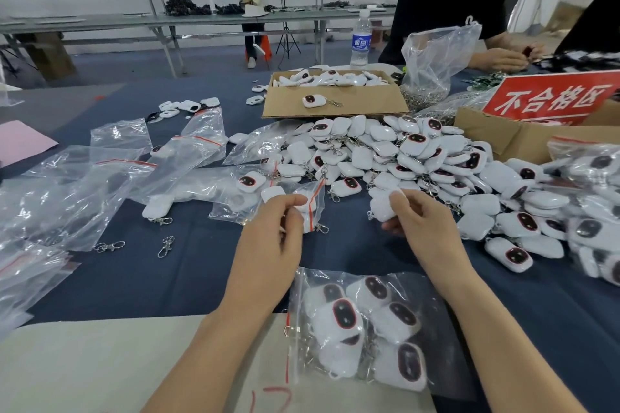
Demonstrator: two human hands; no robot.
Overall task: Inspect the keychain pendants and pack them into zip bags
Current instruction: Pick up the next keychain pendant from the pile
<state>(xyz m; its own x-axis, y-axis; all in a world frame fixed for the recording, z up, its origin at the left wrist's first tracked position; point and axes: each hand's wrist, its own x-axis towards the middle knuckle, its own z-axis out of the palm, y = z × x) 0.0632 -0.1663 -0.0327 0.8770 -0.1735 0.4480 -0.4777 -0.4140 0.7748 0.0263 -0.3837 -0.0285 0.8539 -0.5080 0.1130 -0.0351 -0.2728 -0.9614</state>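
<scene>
Keychain pendant point(382, 208) sits pinched in the right hand's point(426, 231) curled fingers, just right of the small zip bag point(317, 199). The left hand point(278, 231) pinches the bag, whose red-striped mouth seems to face the pendant.

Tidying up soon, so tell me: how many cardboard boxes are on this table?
2. One box sits open behind the pendant pile; a second box stands at the right, by the red sign. Others may be hidden.
</scene>
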